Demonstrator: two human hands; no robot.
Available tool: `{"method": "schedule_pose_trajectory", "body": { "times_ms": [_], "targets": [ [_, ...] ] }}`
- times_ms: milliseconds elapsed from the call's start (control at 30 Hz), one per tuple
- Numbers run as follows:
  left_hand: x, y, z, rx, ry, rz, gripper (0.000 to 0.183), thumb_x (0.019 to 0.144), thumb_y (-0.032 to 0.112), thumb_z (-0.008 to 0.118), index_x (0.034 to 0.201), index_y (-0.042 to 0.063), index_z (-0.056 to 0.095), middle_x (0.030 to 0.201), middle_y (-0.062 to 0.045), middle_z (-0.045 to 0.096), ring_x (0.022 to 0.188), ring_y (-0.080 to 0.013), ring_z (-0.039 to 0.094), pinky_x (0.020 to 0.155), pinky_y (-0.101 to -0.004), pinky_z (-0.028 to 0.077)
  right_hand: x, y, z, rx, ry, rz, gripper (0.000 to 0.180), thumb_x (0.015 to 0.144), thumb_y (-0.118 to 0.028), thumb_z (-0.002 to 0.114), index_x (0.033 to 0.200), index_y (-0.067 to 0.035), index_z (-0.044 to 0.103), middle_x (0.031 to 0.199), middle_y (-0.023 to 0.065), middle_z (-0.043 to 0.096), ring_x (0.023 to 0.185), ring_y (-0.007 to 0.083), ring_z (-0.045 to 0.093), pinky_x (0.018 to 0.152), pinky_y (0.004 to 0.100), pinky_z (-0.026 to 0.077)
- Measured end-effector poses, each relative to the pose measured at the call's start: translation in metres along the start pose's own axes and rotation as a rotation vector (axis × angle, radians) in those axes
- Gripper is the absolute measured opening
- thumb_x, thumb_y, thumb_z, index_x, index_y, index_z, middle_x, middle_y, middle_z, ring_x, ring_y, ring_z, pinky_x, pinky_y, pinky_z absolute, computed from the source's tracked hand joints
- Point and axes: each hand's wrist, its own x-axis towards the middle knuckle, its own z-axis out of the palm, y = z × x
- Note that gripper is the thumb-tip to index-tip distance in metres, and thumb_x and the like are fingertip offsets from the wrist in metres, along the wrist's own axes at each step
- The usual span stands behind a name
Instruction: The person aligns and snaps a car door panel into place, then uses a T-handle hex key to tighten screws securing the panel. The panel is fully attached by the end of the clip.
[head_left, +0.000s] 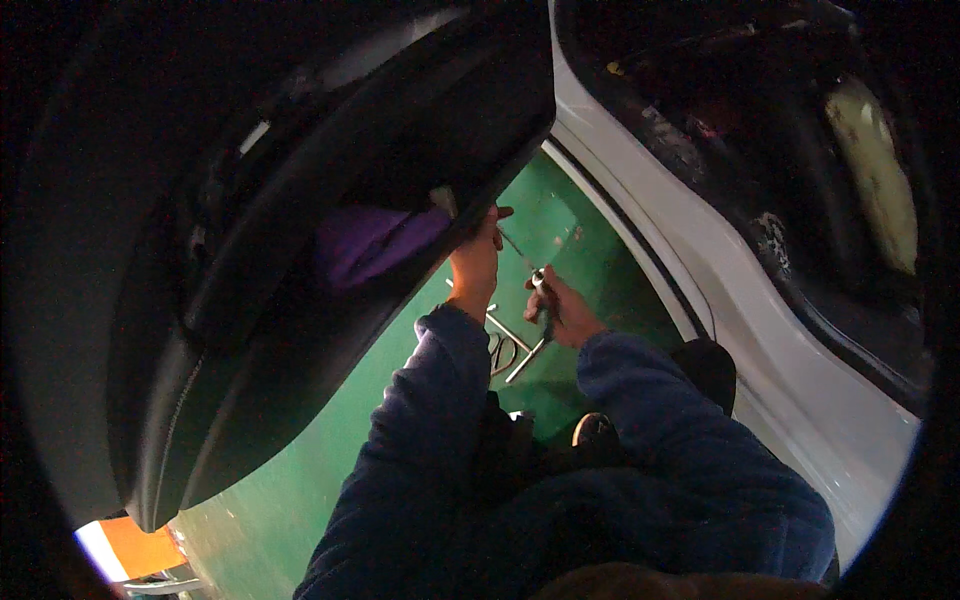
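My right hand (564, 307) is closed around a hand tool (538, 279) with a bright metal end and a dark handle. From it a thin metal shaft (517, 249) runs up and left to my left hand. My left hand (477, 255) is at the lower edge of an open car door (390, 300), one finger pointing right. The door and shadow hide part of its fingers, so I cannot tell whether it grips the shaft. Below both hands, a T-shaped metal bar tool (526, 361) lies on the green floor (352, 420), beside a dark loop (504, 352).
A purple cloth (382, 240) sits in the door's pocket. On the right runs the light-coloured car sill (675, 202), with the dark cabin beyond. My shoe (594, 429) is beneath me. An orange object (141, 546) stands at the lower left.
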Motion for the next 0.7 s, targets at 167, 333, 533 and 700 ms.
{"method": "schedule_pose_trajectory", "body": {
  "times_ms": [167, 333, 533, 700],
  "targets": [
    [0.0000, -0.0020, -0.0029, 0.043, -0.049, 0.037, 0.015, 0.105, 0.017, 0.063, 0.111, 0.003, 0.064, 0.104, -0.010, 0.077, 0.061, -0.0100, 0.050, 0.055, -0.0278, 0.041, -0.0006, -0.0039, 0.0025, -0.167, 0.289, -0.110, 0.036, 0.107, -0.038, 0.062, 0.120, -0.005, 0.062, 0.113, 0.0080, 0.071, 0.103, 0.0195, 0.069, 0.092, 0.0406, 0.054],
    [0.0019, 0.0006, -0.0041, 0.037, -0.074, 0.012, 0.012, 0.104, 0.015, 0.063, 0.112, 0.005, 0.063, 0.105, -0.014, 0.077, 0.058, -0.0099, 0.048, 0.052, -0.0269, 0.040, 0.0011, -0.0072, 0.0025, 0.031, 0.058, 0.028, 0.036, 0.105, -0.040, 0.064, 0.116, -0.007, 0.064, 0.108, 0.0090, 0.073, 0.093, 0.0190, 0.069, 0.080, 0.0374, 0.056],
    [0.0031, -0.0005, -0.0006, -0.022, -0.053, 0.021, 0.011, 0.104, 0.015, 0.062, 0.106, 0.004, 0.063, 0.103, -0.013, 0.077, 0.059, -0.0099, 0.050, 0.051, -0.0279, 0.039, 0.0050, -0.0089, -0.0034, -0.277, 0.264, -0.079, 0.041, 0.106, -0.041, 0.062, 0.122, -0.004, 0.063, 0.102, 0.0062, 0.070, 0.093, 0.0196, 0.068, 0.083, 0.0366, 0.056],
    [0.0040, -0.0035, -0.0027, -0.038, -0.077, 0.009, 0.012, 0.104, 0.015, 0.065, 0.108, 0.004, 0.064, 0.100, -0.012, 0.076, 0.060, -0.0094, 0.050, 0.051, -0.0273, 0.039, 0.0006, -0.0057, 0.0006, -0.006, 0.122, 0.073, 0.040, 0.105, -0.041, 0.063, 0.128, -0.008, 0.062, 0.113, 0.0035, 0.070, 0.104, 0.0165, 0.066, 0.093, 0.0370, 0.050]
  ]
}}
